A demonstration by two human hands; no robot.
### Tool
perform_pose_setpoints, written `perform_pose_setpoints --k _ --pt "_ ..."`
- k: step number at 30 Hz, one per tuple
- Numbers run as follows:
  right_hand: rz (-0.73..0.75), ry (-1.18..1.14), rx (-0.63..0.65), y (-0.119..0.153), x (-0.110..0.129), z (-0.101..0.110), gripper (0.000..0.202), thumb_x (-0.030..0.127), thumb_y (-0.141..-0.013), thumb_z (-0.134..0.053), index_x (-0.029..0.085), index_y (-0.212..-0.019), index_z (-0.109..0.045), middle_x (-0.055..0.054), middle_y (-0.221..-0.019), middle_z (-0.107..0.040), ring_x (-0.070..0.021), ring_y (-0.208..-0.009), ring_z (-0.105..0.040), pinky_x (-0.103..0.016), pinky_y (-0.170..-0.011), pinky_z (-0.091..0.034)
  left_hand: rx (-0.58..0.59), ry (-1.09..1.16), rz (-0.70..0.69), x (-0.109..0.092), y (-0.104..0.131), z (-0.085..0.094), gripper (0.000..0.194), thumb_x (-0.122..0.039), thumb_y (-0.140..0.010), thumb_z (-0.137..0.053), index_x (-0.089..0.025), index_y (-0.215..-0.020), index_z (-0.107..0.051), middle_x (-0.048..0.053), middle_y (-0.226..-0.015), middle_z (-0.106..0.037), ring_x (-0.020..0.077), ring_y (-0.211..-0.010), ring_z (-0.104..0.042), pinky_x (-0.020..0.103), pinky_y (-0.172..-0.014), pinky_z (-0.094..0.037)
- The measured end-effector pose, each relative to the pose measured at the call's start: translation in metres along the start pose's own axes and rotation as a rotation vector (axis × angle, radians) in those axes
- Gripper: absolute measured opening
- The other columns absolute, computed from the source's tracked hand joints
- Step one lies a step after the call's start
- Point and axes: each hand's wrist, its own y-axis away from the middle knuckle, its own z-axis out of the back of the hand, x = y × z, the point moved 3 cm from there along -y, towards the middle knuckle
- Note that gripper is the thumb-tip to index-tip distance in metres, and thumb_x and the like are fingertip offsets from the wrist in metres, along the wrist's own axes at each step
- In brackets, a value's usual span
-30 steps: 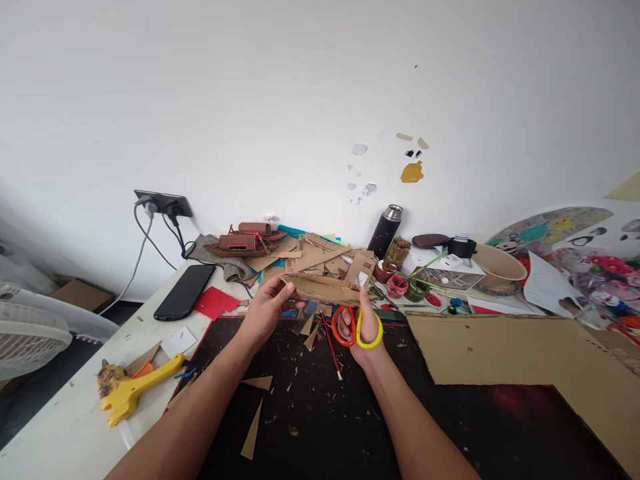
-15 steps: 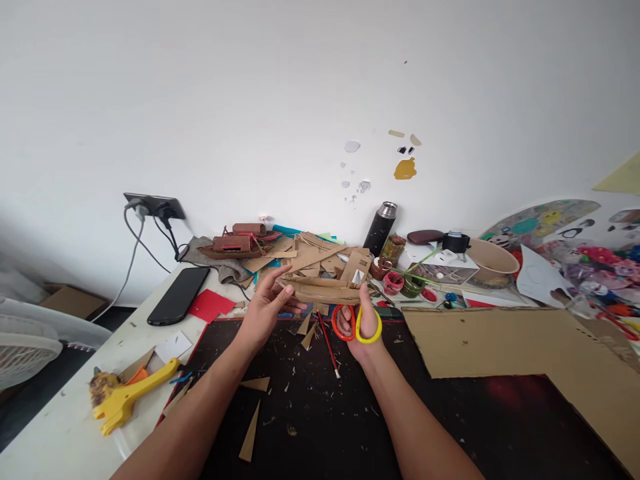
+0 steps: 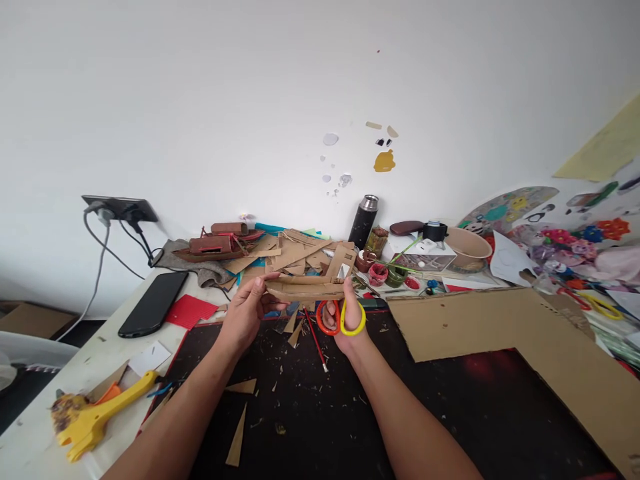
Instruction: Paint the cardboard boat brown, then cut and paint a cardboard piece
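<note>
A small cardboard boat hull (image 3: 305,289) is held level above the dark mat (image 3: 300,427), between my two hands. My left hand (image 3: 246,308) pinches its left end between thumb and fingers. At the right end, my right hand (image 3: 350,321) grips the hull and also has the scissors (image 3: 353,319) with red and yellow handles hooked on its fingers and thumb. The scissor blades are mostly hidden behind the hull and hand. A red pencil (image 3: 316,341) lies on the mat just below the hull.
Cardboard scraps (image 3: 295,253) and brown model boats (image 3: 215,247) lie at the back. A black flask (image 3: 363,223) and paint jars (image 3: 379,273) stand right of them. Left are a phone (image 3: 153,305) and a yellow glue gun (image 3: 103,415). A large cardboard sheet (image 3: 465,323) covers the right.
The view has turned slightly right, so the surroundings appear shifted left. My left hand's fingers have closed onto the hull's left end.
</note>
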Motion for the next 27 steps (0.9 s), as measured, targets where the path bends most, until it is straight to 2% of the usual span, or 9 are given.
perform_pose_setpoints --k 5,9,15,20,23,27 --pt "-0.003 0.012 -0.012 0.003 0.000 -0.003 0.074 0.092 -0.076 -0.068 0.022 -0.058 -0.049 0.006 -0.042 -0.044 -0.0080 -0.031 -0.037 -0.022 -0.032 -0.026 -0.058 -0.038 0.032 -0.002 0.002 0.000 0.057 -0.057 -0.084 -0.083 -0.015 -0.122 -0.078 0.007 -0.093 -0.079 0.0195 -0.072 -0.076 0.032 -0.066 -0.066" --pt "0.021 0.023 -0.024 0.005 0.001 -0.006 0.075 0.092 -0.072 -0.070 0.022 -0.057 -0.049 0.006 -0.043 -0.046 -0.0075 -0.031 -0.037 -0.022 -0.032 -0.026 -0.066 -0.097 0.013 0.001 0.001 0.002 0.053 -0.054 -0.089 -0.075 -0.013 -0.123 -0.079 0.011 -0.111 -0.078 0.0209 -0.076 -0.075 0.036 -0.067 -0.068" --pt "0.045 0.036 -0.054 0.007 0.003 -0.009 0.074 0.091 -0.070 -0.073 0.022 -0.058 -0.048 0.006 -0.042 -0.045 -0.0069 -0.032 -0.036 -0.021 -0.032 -0.025 -0.104 -0.199 -0.031 0.014 -0.002 0.011 0.057 -0.050 -0.092 -0.070 -0.019 -0.140 -0.071 0.013 -0.125 -0.076 0.0260 -0.084 -0.077 0.041 -0.069 -0.068" --pt "0.090 0.047 -0.058 0.007 0.004 -0.010 0.069 0.087 -0.069 -0.078 0.022 -0.066 -0.053 0.008 -0.042 -0.046 -0.0077 -0.031 -0.036 -0.021 -0.032 -0.022 -0.137 -0.229 -0.047 0.012 -0.001 0.010 0.059 -0.046 -0.093 -0.068 -0.021 -0.145 -0.068 0.014 -0.134 -0.073 0.0274 -0.091 -0.077 0.040 -0.068 -0.068" --pt "0.081 0.058 -0.064 0.006 0.003 -0.008 0.069 0.087 -0.072 -0.074 0.022 -0.064 -0.052 0.007 -0.042 -0.046 -0.0078 -0.031 -0.037 -0.021 -0.032 -0.024 -0.129 -0.191 -0.035 0.009 0.000 0.006 0.056 -0.044 -0.092 -0.069 -0.019 -0.141 -0.069 0.013 -0.134 -0.073 0.0233 -0.087 -0.076 0.035 -0.067 -0.068" --pt "0.044 0.048 -0.077 0.003 0.002 -0.006 0.067 0.086 -0.074 -0.072 0.023 -0.066 -0.054 0.007 -0.042 -0.046 -0.0084 -0.031 -0.037 -0.022 -0.032 -0.026 -0.113 -0.132 0.082 0.009 0.001 0.002 0.055 -0.042 -0.092 -0.066 -0.014 -0.139 -0.068 0.014 -0.116 -0.077 0.0229 -0.076 -0.076 0.037 -0.064 -0.067"
